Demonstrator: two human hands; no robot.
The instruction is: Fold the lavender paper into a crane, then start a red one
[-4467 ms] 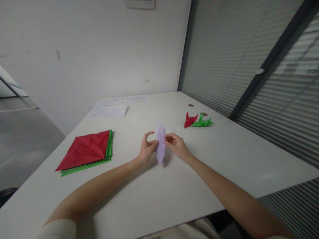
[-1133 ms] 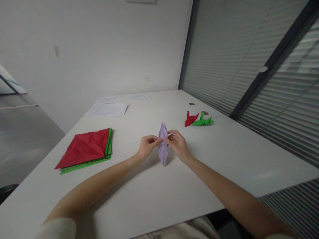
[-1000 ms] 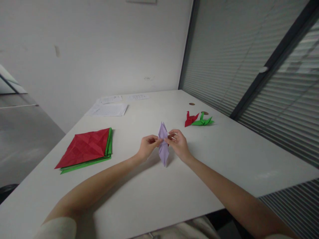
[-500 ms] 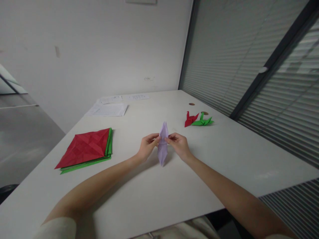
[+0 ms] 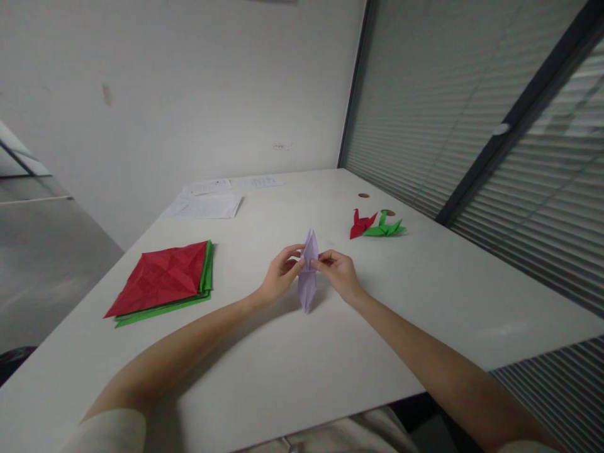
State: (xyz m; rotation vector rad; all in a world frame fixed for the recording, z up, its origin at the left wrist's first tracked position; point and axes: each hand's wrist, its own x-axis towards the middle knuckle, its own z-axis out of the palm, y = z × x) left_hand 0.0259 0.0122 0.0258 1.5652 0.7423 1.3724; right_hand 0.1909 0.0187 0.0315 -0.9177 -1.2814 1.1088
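A folded piece of purple origami paper (image 5: 308, 286), long and narrow with pointed ends, is held upright above the table in front of me. My left hand (image 5: 282, 270) pinches its left edge near the middle, thumb in front and fingers bent at the side. On the opposite edge, my right hand (image 5: 337, 272) grips it between thumb and fingers at about the same height. Two slim points stand together at its top, and a horizontal crease crosses its middle. The fingertips behind the paper are partly hidden.
To the left lies a stack of red and green paper sheets (image 5: 165, 277). A red paper crane (image 5: 361, 224) and a green paper crane (image 5: 384, 229) sit touching at the right. Printed papers (image 5: 207, 206) lie at the back of the white table (image 5: 264, 371), beside the wall.
My left fingers have lifted and shifted slightly along the purple paper's left edge. My right hand keeps its grip, and the paper stays almost in place.
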